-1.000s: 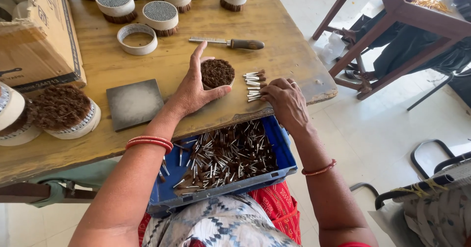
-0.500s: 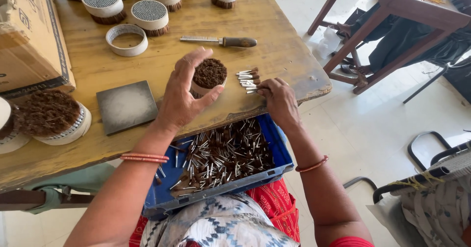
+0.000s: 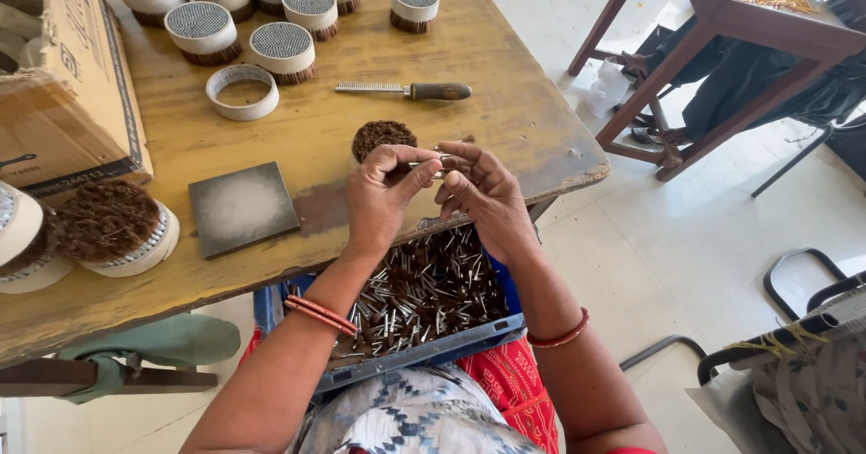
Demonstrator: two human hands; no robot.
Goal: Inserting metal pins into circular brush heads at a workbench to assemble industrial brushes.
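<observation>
Left hand (image 3: 383, 197) cupped around a round bundle of brown-tipped tubes (image 3: 382, 136), thumb and forefinger pinched on small metal-tipped tubes (image 3: 431, 165) passed from the right hand (image 3: 485, 194). Right hand half curled, fingertips meeting the left's; how many tubes it has hold of I cannot tell. Bundle sits at 12 o'clock of the left hand, over the wooden table (image 3: 505, 102) edge. Blue crate (image 3: 424, 350) of loose tubes on the lap, 6 o'clock of both hands. Grey square pad (image 3: 242, 208) at 9 o'clock, comb tool (image 3: 406, 91) at 12. Risk, judged: loose pinch could drop tubes off the table edge to the floor; a slack cupping hand could let the bundle spill.
</observation>
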